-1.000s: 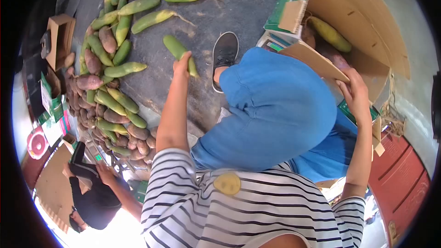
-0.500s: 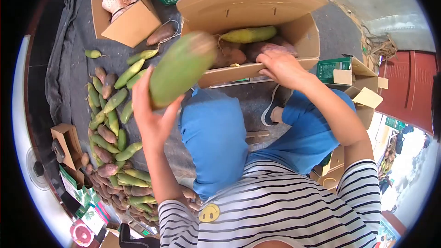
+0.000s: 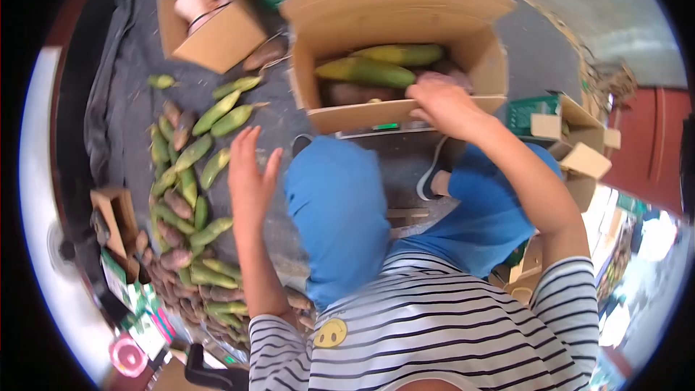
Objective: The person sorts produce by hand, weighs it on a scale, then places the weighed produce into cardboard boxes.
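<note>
My left hand (image 3: 250, 174) is empty, fingers spread, above the dark floor cloth to the left of my knee. In front of my knees stands an upright cardboard box (image 3: 391, 11) with its back flap raised. My right hand (image 3: 445, 106) grips its front rim, fingers inside and thumb outside. Inside the box a green radish (image 3: 365, 72) lies at the left front, beside another green radish (image 3: 405, 53) at the back. Reddish-brown roots (image 3: 355, 94) lie under them. A scale with a lit green display (image 3: 386, 127) shows beneath the box.
A pile of green radishes (image 3: 194, 150) and brown roots (image 3: 174, 297) spreads along the left. An open box with a pink hat (image 3: 197, 1) stands back left; a green-and-brown carton (image 3: 536, 116) is at the right. A brown root (image 3: 266, 53) lies left of the box.
The green radish that my left hand held now lies in the box. My left hand has moved back and opened. My right hand stays on the rim.
</note>
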`<action>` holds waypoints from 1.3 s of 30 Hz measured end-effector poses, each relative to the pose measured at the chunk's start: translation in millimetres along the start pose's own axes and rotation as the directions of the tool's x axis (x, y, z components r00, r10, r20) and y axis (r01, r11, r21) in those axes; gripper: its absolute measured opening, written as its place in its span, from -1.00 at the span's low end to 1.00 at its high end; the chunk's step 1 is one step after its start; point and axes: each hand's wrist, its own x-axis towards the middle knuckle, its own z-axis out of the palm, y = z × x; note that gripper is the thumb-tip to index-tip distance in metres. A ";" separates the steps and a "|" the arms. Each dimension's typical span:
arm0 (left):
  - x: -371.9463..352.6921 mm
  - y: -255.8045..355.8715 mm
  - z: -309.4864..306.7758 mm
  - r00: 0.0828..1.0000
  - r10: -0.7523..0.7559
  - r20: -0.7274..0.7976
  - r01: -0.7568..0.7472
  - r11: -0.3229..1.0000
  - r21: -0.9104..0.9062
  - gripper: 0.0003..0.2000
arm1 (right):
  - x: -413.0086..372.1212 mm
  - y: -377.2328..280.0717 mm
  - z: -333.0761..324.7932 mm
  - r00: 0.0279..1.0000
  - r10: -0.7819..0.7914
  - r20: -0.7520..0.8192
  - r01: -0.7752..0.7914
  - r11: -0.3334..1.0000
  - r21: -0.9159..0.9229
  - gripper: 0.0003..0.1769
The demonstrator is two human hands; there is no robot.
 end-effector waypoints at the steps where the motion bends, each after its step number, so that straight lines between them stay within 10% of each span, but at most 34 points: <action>1: -14.7 -16.0 2.0 0.999 -0.033 -0.009 0.034 0.996 0.084 -0.51 | 0.5 0.4 -0.5 1.000 -0.018 -0.021 0.018 1.000 0.014 -0.72; 5: -60.3 -50.9 26.4 0.966 -0.227 0.126 0.150 0.884 0.443 -0.47 | 2.5 -6.2 -2.6 0.992 -0.061 -0.107 0.062 0.998 0.006 -0.70; 17: -101.7 -96.0 69.9 0.775 -0.506 0.379 0.366 0.848 0.384 -0.45 | 12.2 -22.3 -11.7 1.000 0.028 0.008 -0.028 0.998 0.049 -0.73; 29: -92.4 -180.4 121.4 0.718 -0.616 0.325 0.415 0.753 0.511 -0.58 | 15.5 -25.4 -10.3 0.997 0.078 0.025 -0.080 0.994 0.075 -0.74; 35: -77.8 -297.1 211.8 0.825 -0.566 0.003 0.565 0.824 -0.028 -0.45 | 19.3 -29.5 -9.7 0.997 0.077 0.008 -0.077 0.992 0.097 -0.75; 39: -39.0 -307.2 212.2 0.465 -0.813 0.350 0.777 0.186 -0.601 -0.36 | 22.6 -33.1 -10.3 0.992 0.118 0.033 -0.121 0.989 0.089 -0.76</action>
